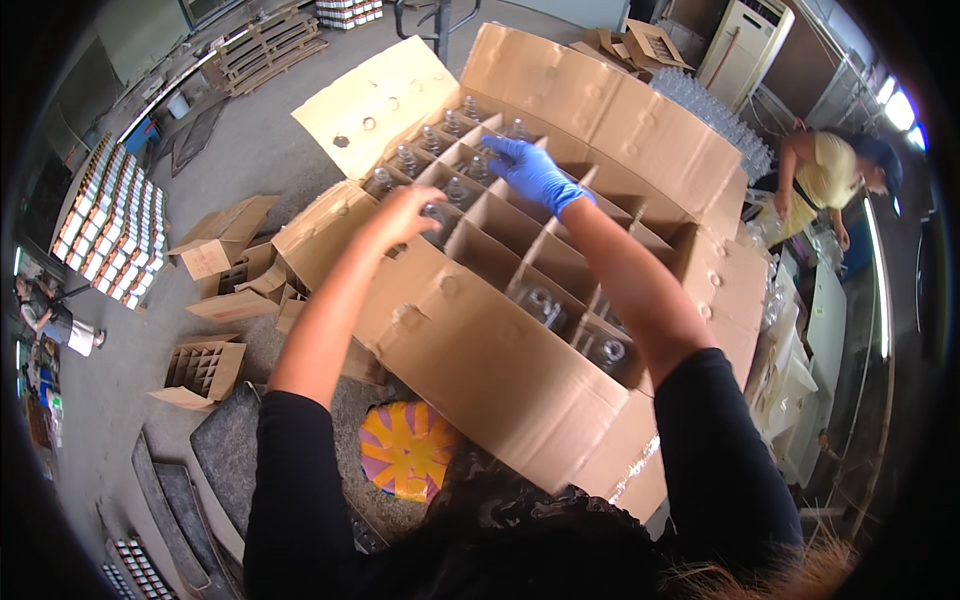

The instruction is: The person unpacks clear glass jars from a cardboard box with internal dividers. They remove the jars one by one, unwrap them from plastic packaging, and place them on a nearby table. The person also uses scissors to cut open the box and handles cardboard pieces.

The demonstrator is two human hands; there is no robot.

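Observation:
A large open cardboard carton with cardboard dividers lies before me. Clear glass bottles stand upright in the two rows of cells along its far left side. My left hand, bare, is over the near end of these rows, thumb and fingers apart beside a bottle. Over the second row reaches my right hand in a blue glove; its fingertips are by the bottle necks, and whether they grip one is hidden. Deeper in near cells sit more clear bottles, one at the near right corner.
Several opened cartons lie on the floor at left, near a stack of packed jars. A patterned round stool is below the carton. At right a co-worker bends beside massed clear bottles. Wooden pallets stand behind.

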